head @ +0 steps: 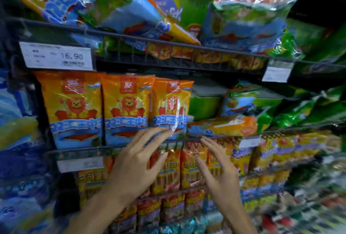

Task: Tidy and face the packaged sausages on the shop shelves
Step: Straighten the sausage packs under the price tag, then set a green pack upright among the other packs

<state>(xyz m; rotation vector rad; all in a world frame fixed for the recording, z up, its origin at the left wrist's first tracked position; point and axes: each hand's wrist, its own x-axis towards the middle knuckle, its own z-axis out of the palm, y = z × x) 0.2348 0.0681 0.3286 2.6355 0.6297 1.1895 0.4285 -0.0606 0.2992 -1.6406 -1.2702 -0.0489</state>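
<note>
Three orange sausage packs with a lion print stand upright side by side on the middle shelf; the rightmost pack is nearest my hands. Another orange pack lies flat on its side to their right. My left hand is raised with fingers spread and straight, its fingertips at the lower edge of the rightmost upright pack. My right hand is also open, fingers straight, just below the shelf rail under the lying pack. Neither hand holds anything.
A wire shelf rail runs in front of the packs. Green and blue packs lie jumbled on the upper shelf. A price tag reads 16.90. Smaller red-orange sausage packs hang on the shelf below. The view is blurred.
</note>
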